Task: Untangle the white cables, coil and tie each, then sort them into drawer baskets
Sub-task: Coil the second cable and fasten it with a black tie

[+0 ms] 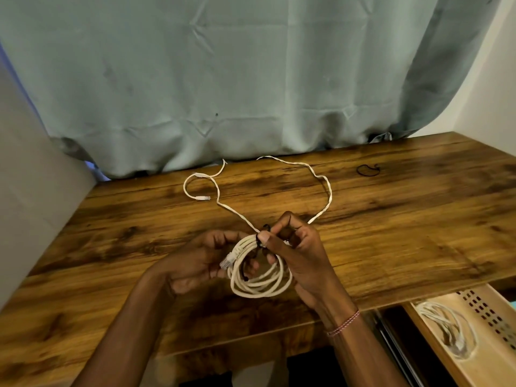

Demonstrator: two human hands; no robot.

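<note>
Pinching the thin black tie point(261, 241) between thumb and forefinger, the right hand point(290, 247) works at the top of the coiled white round cable point(259, 286). The left hand point(201, 258) curls its fingers round the coil's left side, next to a clear plug end. The coil hangs between both hands, above the near part of the dark-grained wooden table point(391, 219).

To do this tie well, the left grip should probably hold all the loops stacked while the right draws the tie snug across every strand, leaving the plug free.

Farther back a loose flat white cable point(326, 191) sprawls uncoiled, and a spare black loop point(368, 169) lies well apart to its right. At lower right, a pale perforated drawer basket point(480, 303) holds a second white coil point(446, 328).
</note>
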